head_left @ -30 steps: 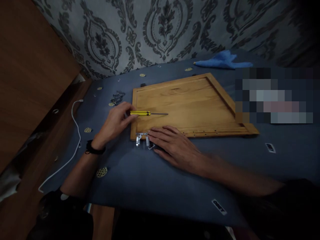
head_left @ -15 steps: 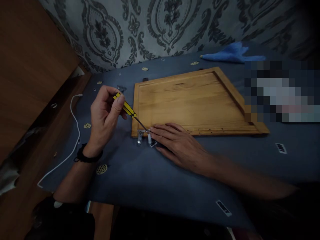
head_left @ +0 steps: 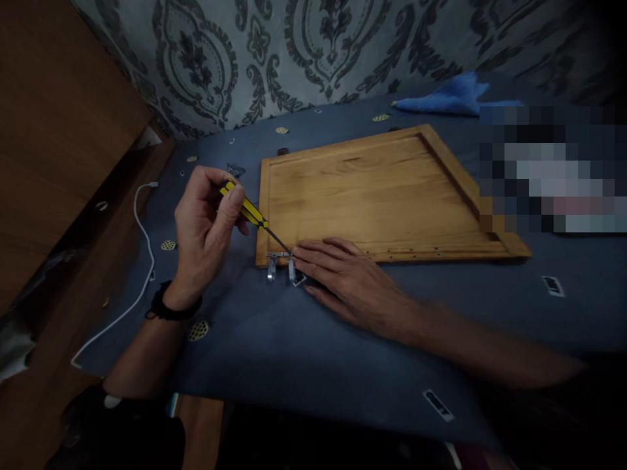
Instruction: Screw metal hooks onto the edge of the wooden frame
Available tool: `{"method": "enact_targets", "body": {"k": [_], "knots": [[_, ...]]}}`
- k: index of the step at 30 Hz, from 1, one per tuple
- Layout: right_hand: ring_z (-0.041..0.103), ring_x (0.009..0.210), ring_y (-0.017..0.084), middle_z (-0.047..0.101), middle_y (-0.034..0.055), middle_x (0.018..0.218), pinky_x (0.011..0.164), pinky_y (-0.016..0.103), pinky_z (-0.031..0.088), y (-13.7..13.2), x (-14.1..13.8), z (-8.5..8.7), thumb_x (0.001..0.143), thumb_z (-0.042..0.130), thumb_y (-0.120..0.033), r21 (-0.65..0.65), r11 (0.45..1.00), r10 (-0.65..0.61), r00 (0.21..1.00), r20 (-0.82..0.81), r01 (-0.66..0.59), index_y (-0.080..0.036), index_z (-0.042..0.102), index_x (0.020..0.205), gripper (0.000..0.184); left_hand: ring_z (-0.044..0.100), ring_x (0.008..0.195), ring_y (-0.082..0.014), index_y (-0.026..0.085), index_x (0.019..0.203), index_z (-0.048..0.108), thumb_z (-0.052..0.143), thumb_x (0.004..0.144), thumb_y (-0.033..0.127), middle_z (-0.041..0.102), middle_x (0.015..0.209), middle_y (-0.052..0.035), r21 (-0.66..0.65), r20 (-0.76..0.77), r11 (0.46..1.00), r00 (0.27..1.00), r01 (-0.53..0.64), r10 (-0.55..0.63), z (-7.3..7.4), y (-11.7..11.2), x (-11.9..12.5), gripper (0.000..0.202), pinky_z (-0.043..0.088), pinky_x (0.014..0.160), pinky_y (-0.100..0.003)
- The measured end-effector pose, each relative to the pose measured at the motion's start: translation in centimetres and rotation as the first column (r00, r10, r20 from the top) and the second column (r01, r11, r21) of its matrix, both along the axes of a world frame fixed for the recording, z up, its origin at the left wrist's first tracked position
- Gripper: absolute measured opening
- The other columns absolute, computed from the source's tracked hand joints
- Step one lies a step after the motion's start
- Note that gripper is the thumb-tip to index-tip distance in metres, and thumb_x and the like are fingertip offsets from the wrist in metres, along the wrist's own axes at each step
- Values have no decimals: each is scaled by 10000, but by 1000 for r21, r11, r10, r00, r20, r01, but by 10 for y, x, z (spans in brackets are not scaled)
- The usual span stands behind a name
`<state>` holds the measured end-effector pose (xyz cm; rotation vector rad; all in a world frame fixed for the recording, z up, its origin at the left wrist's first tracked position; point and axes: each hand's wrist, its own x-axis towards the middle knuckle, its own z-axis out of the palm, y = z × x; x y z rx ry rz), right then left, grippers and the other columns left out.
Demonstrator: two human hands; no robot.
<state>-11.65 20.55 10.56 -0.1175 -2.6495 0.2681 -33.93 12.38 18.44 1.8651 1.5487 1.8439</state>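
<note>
My left hand (head_left: 208, 219) is closed around the yellow and black handle of a screwdriver (head_left: 252, 213). The shaft slants down to the right, and its tip meets a metal hinge (head_left: 279, 259) at the near left corner of a framed wooden panel (head_left: 343, 189). Two curved silver parts of the hinge stick out past the panel's near edge. My right hand (head_left: 337, 277) lies flat with fingers stretched out, its fingertips at the hinge's right end and on the panel's edge. Small dark holes run along that edge, right of the hand.
Dark blue patterned cloth (head_left: 343, 398) lies under everything. Behind the panel is a blue cloth item (head_left: 445, 96); a small metal piece (head_left: 236, 170) lies near its left corner. A white cable (head_left: 142, 225) curves along the left. A wooden cabinet side (head_left: 63, 98) rises at far left.
The view has shifted slightly. My left hand still grips the screwdriver at the hinge, with almost no visible turn, and my right hand stays in place.
</note>
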Motion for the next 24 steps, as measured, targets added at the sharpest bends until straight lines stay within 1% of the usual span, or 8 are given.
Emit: {"method": "enact_targets", "body": {"k": [7,9,12,14,17,19,22,24], "knots": [[605,1348,275,668,126,1425,1126,518,488,0,0,0,1060,466,-249,12,1000,5,1000,-6,-5,-118,645,1358,372,574,526,-51,216,906,633,688,969,376,572,762,27,-1,-5,1000,1000,19,-19,1,-1,1,180,502,425,-159],[603,1351,274,668,124,1425,1127,516,487,0,0,0,1059,470,-251,10,1000,1,1000,-3,0,-128,648,1358,369,588,574,-69,228,910,645,784,890,380,592,808,17,-14,10,1000,1000,6,-6,1,-1,1,207,524,431,-174],[611,1341,275,675,128,1415,1121,504,491,0,0,2,1052,484,-243,11,1000,2,1000,-3,-2,-123,655,1349,363,588,641,-97,244,921,661,932,717,347,610,852,6,-42,21,999,999,-23,24,1,-1,2,355,541,443,-187],[615,1334,278,673,131,1417,1117,501,493,-1,-1,2,1048,490,-236,10,1000,6,1000,6,-6,-112,652,1350,365,580,652,-102,249,927,668,954,680,331,610,862,4,-58,23,998,1000,-19,20,1,-2,2,387,552,459,-195],[608,1342,278,664,128,1431,1124,500,484,0,-1,3,1042,500,-235,-2,1000,6,1000,21,-6,-114,644,1362,371,593,675,-108,267,951,682,953,682,323,621,903,5,-79,15,997,1000,-4,5,4,-4,4,386,582,508,-221],[600,1351,274,660,124,1436,1130,501,478,0,-1,3,1042,500,-240,-12,1000,5,1000,27,-5,-127,639,1372,376,610,693,-114,274,996,696,942,700,328,635,921,1,-94,-21,996,1000,-5,3,7,-6,5,388,592,546,-240],[592,1358,275,664,128,1431,1130,510,473,0,-1,2,1045,492,-250,-28,1000,12,1000,26,-11,-129,636,1376,382,641,736,-133,274,1086,704,902,763,344,660,918,-10,-103,-89,995,996,1,-10,9,-8,7,385,587,577,-256],[589,1361,277,666,135,1426,1132,513,470,0,-1,2,1047,484,-251,-37,999,16,1000,23,-15,-115,638,1372,384,673,811,-161,284,1131,697,869,806,328,674,937,-22,-111,-107,994,994,3,-15,9,-9,9,370,578,584,-261]]}}
